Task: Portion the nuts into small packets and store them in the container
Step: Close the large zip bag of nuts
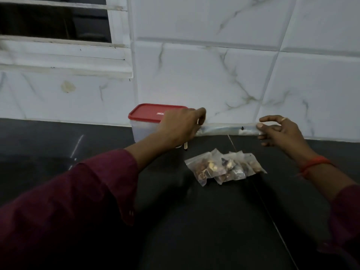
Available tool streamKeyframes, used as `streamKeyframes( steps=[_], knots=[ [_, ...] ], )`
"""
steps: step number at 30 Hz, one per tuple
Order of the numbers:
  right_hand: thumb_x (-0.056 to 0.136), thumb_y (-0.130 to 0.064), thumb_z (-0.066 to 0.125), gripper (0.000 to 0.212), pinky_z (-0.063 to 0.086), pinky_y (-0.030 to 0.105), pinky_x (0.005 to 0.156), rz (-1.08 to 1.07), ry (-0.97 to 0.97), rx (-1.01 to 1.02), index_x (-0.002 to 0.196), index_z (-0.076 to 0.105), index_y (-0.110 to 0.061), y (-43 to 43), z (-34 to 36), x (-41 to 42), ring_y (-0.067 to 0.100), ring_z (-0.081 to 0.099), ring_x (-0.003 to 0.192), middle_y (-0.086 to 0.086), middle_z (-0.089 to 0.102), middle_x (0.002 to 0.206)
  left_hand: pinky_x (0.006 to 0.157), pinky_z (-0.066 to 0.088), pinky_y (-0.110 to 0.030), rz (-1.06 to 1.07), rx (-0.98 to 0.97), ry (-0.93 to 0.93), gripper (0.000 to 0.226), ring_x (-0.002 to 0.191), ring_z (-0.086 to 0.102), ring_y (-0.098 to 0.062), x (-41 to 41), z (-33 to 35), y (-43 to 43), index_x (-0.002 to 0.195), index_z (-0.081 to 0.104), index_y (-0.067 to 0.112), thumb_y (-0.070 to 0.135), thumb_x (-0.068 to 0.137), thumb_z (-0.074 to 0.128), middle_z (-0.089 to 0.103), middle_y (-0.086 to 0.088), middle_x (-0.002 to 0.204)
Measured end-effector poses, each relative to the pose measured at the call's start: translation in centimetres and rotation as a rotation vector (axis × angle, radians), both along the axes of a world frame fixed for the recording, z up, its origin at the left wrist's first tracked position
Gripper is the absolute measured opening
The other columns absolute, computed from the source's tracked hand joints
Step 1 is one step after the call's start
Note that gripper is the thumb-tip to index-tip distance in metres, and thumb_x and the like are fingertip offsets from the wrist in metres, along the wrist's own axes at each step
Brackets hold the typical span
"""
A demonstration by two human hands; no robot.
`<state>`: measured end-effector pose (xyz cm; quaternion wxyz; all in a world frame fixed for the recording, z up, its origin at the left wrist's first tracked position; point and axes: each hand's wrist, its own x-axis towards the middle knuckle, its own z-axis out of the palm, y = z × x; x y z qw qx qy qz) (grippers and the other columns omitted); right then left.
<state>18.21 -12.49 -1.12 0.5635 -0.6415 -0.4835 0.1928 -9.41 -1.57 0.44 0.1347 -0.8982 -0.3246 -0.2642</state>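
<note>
A clear plastic bag [228, 129] is stretched flat and level between my two hands above the dark counter. My left hand [179, 127] pinches its left end, my right hand [276, 131] pinches its right end between thumb and fingers. Below the bag, several small clear packets of mixed nuts [224, 167] lie in an overlapping row on the counter. A clear rectangular container with a red lid [152, 112] stands shut behind my left hand, against the wall; my hand hides its right side.
The black counter [194, 221] runs from the tiled white wall [214, 75] toward me. A small pale stick-like object [185, 146] shows just under my left hand. A louvred window [58, 26] sits at the upper left.
</note>
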Motion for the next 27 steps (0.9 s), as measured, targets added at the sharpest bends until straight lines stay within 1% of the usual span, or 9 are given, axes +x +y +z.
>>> streamKeyframes(
  steps=[5, 8, 11, 13, 16, 18, 22, 24, 27],
  knots=[
    [0.093, -0.014, 0.07, 0.013, 0.058, 0.022, 0.054, -0.012, 0.002, -0.048, 0.094, 0.057, -0.015, 3.0, -1.5, 2.9, 0.021, 0.067, 0.072, 0.015, 0.065, 0.08, 0.086, 0.031, -0.038, -0.03, 0.255, 0.334, 0.016, 0.094, 0.053, -0.022, 3.4, 1.5, 3.2, 0.103, 0.06, 0.032, 0.019, 0.096, 0.054, 0.069, 0.006, 0.098],
    [0.092, -0.008, 0.069, 0.012, 0.061, 0.026, 0.063, 0.014, 0.056, -0.101, 0.1, 0.06, -0.008, 5.5, -2.0, 3.3, 0.022, 0.066, 0.076, 0.016, 0.065, 0.084, 0.095, 0.03, -0.042, 0.091, 0.287, 0.534, 0.015, 0.1, 0.054, -0.025, 5.0, 2.3, 4.3, 0.099, 0.064, 0.026, 0.013, 0.095, 0.058, 0.07, 0.0, 0.098],
    [0.092, -0.004, 0.069, 0.008, 0.063, 0.034, 0.076, 0.018, 0.025, -0.165, 0.098, 0.068, -0.009, 8.1, -2.8, 3.7, 0.024, 0.069, 0.083, 0.017, 0.068, 0.096, 0.105, 0.028, -0.046, 0.206, 0.294, 0.695, 0.012, 0.103, 0.056, -0.028, 6.7, 2.3, 4.8, 0.087, 0.051, 0.016, 0.008, 0.095, 0.055, 0.065, -0.005, 0.092],
    [0.091, -0.006, 0.071, 0.009, 0.062, 0.036, 0.082, -0.011, -0.048, -0.186, 0.092, 0.069, -0.015, 9.4, -3.3, 4.0, 0.026, 0.071, 0.085, 0.016, 0.07, 0.097, 0.108, 0.027, -0.046, 0.244, 0.253, 0.755, 0.013, 0.105, 0.057, -0.028, 7.6, 1.9, 5.3, 0.088, 0.046, 0.017, 0.011, 0.097, 0.053, 0.066, -0.006, 0.102],
    [0.09, -0.006, 0.071, 0.01, 0.061, 0.021, 0.063, -0.066, -0.191, -0.206, 0.095, 0.066, -0.014, 10.9, -4.4, 4.1, 0.02, 0.072, 0.076, 0.014, 0.073, 0.092, 0.109, 0.024, -0.045, 0.29, 0.154, 0.81, 0.007, 0.112, 0.056, -0.026, 8.7, 0.8, 6.1, 0.101, 0.054, 0.021, 0.018, 0.096, 0.058, 0.065, -0.003, 0.116],
    [0.089, -0.006, 0.071, 0.01, 0.059, 0.021, 0.058, -0.097, -0.28, -0.198, 0.092, 0.064, -0.014, 11.7, -5.1, 4.0, 0.021, 0.073, 0.076, 0.014, 0.073, 0.088, 0.109, 0.024, -0.043, 0.316, 0.109, 0.856, 0.013, 0.117, 0.053, -0.025, 9.5, 0.0, 6.4, 0.107, 0.055, 0.023, 0.024, 0.095, 0.061, 0.062, -0.003, 0.123],
    [0.087, -0.025, 0.074, 0.01, 0.049, 0.029, 0.078, -0.19, -0.659, -0.264, 0.081, 0.067, -0.03, 12.7, -5.3, 4.3, 0.017, 0.064, 0.091, -0.006, 0.068, 0.09, 0.109, 0.029, -0.044, 0.383, 0.055, 0.923, 0.037, 0.125, 0.045, -0.029, 10.8, -1.3, 6.6, 0.126, 0.056, 0.022, 0.03, 0.091, 0.064, 0.052, -0.01, 0.136],
    [0.09, -0.036, 0.07, 0.006, 0.046, 0.034, 0.085, -0.165, -0.774, -0.274, 0.087, 0.073, -0.032, 12.6, -5.1, 4.7, 0.018, 0.061, 0.097, -0.007, 0.062, 0.092, 0.109, 0.029, -0.045, 0.38, 0.031, 0.917, 0.026, 0.124, 0.046, -0.029, 11.0, -1.5, 6.6, 0.116, 0.056, 0.023, 0.028, 0.092, 0.062, 0.054, -0.008, 0.135],
    [0.095, -0.046, 0.059, 0.02, 0.041, 0.046, 0.096, -0.053, -0.925, -0.328, 0.103, 0.075, -0.036, 12.3, -4.9, 5.8, 0.018, 0.056, 0.107, -0.008, 0.051, 0.094, 0.109, 0.025, -0.045, 0.353, -0.02, 0.909, 0.009, 0.118, 0.048, -0.026, 10.6, -1.4, 6.5, 0.096, 0.05, 0.024, 0.022, 0.094, 0.058, 0.058, -0.002, 0.126]
  ],
)
